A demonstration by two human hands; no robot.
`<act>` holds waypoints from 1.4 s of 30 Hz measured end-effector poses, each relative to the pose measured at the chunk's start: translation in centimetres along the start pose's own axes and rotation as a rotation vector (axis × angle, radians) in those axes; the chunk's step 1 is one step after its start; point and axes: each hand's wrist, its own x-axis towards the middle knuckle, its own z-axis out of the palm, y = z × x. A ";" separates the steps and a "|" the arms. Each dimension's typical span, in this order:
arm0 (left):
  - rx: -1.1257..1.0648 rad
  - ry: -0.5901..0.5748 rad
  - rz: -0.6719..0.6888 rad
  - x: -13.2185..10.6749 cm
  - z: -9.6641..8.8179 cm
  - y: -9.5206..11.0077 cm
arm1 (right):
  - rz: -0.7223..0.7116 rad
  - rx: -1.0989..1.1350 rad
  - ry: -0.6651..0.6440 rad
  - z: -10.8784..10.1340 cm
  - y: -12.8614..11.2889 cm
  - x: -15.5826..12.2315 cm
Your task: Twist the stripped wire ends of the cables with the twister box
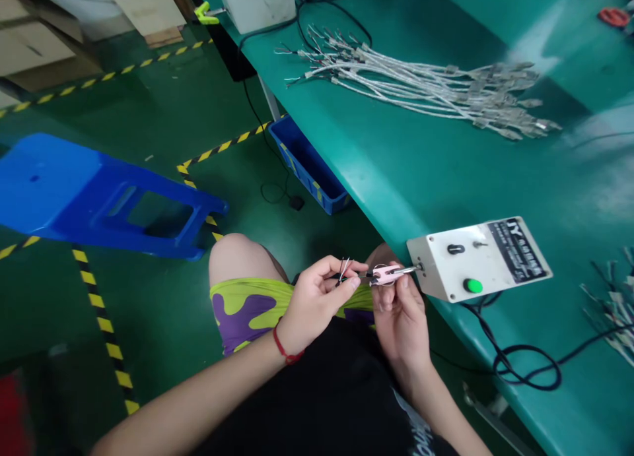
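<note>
My left hand is closed in a pinch on thin wires, some white and some dark, whose loose ends stick up past the fingers. Just right of the fingertips is a small pink clip, fixed on a metal shaft that comes out of the white control box. A thin wire loops about the clip. My right hand has its fingers curled against the clip from below; their exact contact is partly hidden. On the box are a green button, a black knob and a small toggle switch.
A bundle of whitish cables lies across the green table. A second white box stands at the far edge. Black cord coils near me. A blue bin and a blue stool are on the floor.
</note>
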 end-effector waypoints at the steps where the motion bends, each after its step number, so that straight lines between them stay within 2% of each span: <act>1: -0.005 -0.009 -0.002 0.0 0.1 0.0 | 0.003 -0.005 -0.004 0.0 0.0 0.0; 8: 0.005 -0.018 0.051 0.3 0.5 0.0 | 0.034 0.050 -0.026 -0.1 -0.1 0.0; 26: -0.009 0.016 0.069 0.7 1.0 -0.5 | 0.024 0.094 0.004 -0.2 0.0 0.0; 42: -0.033 0.023 0.074 0.7 1.1 -0.5 | 0.022 0.120 -0.022 -0.3 0.1 0.0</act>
